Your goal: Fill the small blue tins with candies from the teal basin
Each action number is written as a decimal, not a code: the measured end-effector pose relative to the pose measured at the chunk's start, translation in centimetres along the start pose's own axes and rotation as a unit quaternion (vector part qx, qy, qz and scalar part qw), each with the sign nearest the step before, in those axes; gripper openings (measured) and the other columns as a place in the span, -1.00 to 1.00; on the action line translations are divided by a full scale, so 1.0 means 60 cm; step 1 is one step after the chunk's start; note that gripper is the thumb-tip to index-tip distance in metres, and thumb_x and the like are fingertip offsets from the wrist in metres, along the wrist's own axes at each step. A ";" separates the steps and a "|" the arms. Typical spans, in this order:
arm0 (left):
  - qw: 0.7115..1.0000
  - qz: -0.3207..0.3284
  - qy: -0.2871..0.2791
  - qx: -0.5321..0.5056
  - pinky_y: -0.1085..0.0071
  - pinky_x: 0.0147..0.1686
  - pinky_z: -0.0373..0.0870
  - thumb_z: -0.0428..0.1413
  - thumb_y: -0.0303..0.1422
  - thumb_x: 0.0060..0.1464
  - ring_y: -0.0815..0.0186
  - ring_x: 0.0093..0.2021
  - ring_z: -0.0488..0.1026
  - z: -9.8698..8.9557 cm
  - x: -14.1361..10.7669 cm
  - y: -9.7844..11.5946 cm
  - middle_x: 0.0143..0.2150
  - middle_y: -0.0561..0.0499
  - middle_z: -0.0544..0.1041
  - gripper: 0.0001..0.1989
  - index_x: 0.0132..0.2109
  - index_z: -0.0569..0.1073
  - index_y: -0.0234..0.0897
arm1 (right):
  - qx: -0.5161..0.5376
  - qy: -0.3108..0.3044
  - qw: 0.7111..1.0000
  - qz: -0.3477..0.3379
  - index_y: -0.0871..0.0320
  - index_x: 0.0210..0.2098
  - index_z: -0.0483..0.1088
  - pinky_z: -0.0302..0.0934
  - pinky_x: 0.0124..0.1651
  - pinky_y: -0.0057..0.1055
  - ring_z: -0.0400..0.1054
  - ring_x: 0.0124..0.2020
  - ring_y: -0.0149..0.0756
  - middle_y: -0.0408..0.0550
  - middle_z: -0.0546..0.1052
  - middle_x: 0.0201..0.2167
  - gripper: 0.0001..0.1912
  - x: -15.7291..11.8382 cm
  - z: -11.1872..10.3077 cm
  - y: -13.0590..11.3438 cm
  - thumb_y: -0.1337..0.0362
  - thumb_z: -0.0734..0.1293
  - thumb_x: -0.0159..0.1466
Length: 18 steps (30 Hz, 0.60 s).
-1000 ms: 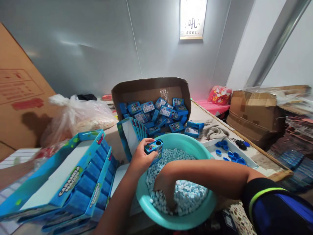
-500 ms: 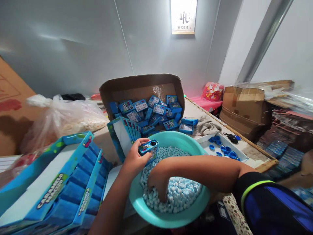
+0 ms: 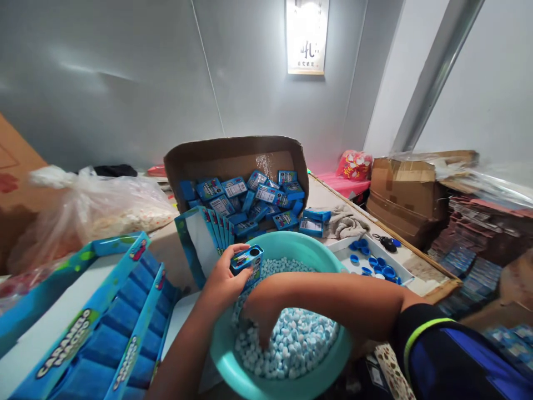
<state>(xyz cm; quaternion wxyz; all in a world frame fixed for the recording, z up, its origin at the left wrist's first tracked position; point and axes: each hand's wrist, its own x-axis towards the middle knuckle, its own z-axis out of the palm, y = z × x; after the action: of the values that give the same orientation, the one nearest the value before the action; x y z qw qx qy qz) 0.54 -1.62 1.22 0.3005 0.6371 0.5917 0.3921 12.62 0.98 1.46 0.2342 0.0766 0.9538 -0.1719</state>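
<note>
Upper centre: an open cardboard carton (image 3: 237, 155) heaped with small blue boxes (image 3: 245, 200).
Lower left: stacked blue display boxes (image 3: 91, 328), a plastic bag (image 3: 95, 211) behind them.
Right of centre: a white tray (image 3: 345, 256) holding blue bottle caps (image 3: 377, 266).
Lower centre: a teal basin (image 3: 287, 244) full of pale blue candies (image 3: 287, 344).
Left hand (image 3: 225, 280): gripping a small blue box (image 3: 246, 259) above the basin's rim.
Right hand (image 3: 262, 316): reaching down, fingers among the candies; whether open or closed cannot be told.

"carambo nacho" on blue display box (image 3: 83, 328)
</note>
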 end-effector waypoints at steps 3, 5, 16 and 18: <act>1.000 -0.002 0.005 0.000 0.30 -0.24 0.45 0.21 -0.22 -0.05 0.13 -0.13 0.56 0.001 0.000 0.003 0.06 -0.12 0.56 -0.47 0.10 0.44 -0.22 | -0.014 -0.065 0.998 0.008 0.34 0.20 0.43 0.33 0.12 -0.26 0.44 0.11 0.02 0.15 0.54 0.12 -0.18 -0.012 -0.011 -0.006 -0.05 0.50 0.09; 1.000 0.005 0.009 -0.002 0.31 -0.25 0.45 0.21 -0.23 -0.06 0.14 -0.15 0.56 0.000 -0.002 0.006 0.07 -0.11 0.56 -0.49 0.08 0.45 -0.21 | 0.000 -0.074 0.997 0.013 0.30 0.26 0.38 0.25 0.24 -0.23 0.37 0.21 0.04 0.13 0.48 0.21 -0.15 -0.019 -0.015 -0.009 -0.05 0.50 0.10; 1.000 0.017 0.010 -0.017 0.21 -0.04 0.46 0.22 -0.28 -0.08 0.07 -0.01 0.54 0.001 -0.005 0.007 0.06 -0.13 0.56 -0.52 0.05 0.46 -0.21 | 0.030 -0.108 0.994 0.004 0.29 0.25 0.36 0.29 0.25 -0.22 0.34 0.25 0.12 0.22 0.43 0.25 0.09 -0.012 -0.010 -0.022 -0.09 0.60 -0.18; 0.999 0.031 0.007 -0.011 0.15 0.06 0.43 0.21 -0.31 -0.08 0.06 0.03 0.53 0.001 -0.004 0.005 0.07 -0.13 0.56 -0.53 0.04 0.46 -0.21 | 0.016 -0.093 0.996 -0.001 0.28 0.20 0.42 0.30 0.25 -0.16 0.35 0.25 0.16 0.22 0.46 0.22 0.06 -0.012 -0.010 -0.026 -0.09 0.61 -0.22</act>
<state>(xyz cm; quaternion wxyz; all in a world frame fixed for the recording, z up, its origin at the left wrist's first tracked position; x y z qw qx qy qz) 0.72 -1.90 1.43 0.2908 0.6489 0.5698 0.4120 12.66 -0.30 2.78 0.3203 0.0632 0.9252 -0.1933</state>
